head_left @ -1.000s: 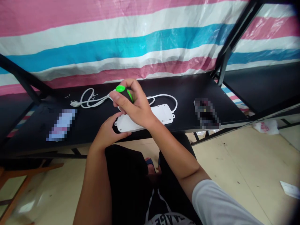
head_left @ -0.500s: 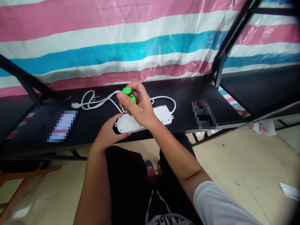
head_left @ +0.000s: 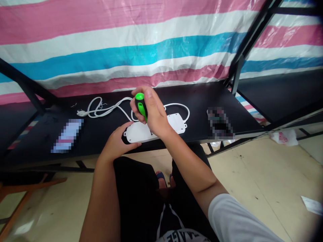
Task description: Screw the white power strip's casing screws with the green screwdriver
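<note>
A white power strip [head_left: 138, 132] lies underside up on the black table, with small screw holes along its face. My left hand [head_left: 117, 143] is closed around its left end, thumb on the near edge and fingers on the far edge. My right hand [head_left: 156, 114] grips a green and black screwdriver [head_left: 141, 104] by its handle, above the middle of the strip. The handle stands nearly upright, and part of the shaft shows low against the strip; whether its tip sits in a screw cannot be seen. The strip's white cord [head_left: 108, 111] runs behind it.
The black table [head_left: 196, 97] backs onto a striped plastic sheet [head_left: 151, 53]. A blurred phone-like object [head_left: 67, 135] lies at the left, and a dark blurred object [head_left: 220, 123] at the right. Black metal posts [head_left: 238, 74] rise at both sides. The cord's plug [head_left: 81, 113] rests at the left.
My right hand has turned at the wrist, and the screwdriver handle has swung from tilted left to more upright. My left hand and the power strip have stayed in place.
</note>
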Available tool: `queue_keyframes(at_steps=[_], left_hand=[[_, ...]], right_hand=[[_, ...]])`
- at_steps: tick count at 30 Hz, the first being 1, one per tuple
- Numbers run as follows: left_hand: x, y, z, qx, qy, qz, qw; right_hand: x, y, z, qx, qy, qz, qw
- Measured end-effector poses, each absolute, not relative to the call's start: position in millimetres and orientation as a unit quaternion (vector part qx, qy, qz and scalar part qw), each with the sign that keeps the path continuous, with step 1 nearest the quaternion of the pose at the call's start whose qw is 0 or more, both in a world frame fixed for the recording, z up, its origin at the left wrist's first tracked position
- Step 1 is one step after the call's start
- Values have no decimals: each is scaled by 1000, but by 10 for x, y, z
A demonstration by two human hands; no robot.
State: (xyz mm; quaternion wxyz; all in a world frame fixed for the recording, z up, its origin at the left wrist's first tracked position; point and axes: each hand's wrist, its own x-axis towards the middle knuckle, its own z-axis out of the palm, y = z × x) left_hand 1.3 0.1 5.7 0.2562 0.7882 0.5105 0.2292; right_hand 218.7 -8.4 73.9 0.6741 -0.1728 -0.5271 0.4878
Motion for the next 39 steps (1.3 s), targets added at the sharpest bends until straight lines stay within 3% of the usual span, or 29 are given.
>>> queue_keyframes(at_steps=[11,20,39], left_hand=[[13,3,38,791,513,229,241],[24,-2,47,791,512,232,243],[30,-8,61,791,515,226,241]], right_hand=[[2149,-126,822,-219,-545,475,655],[2174,-207,832,-131,-518,500,682],[2203,-214,897,-188,-519,497,670]])
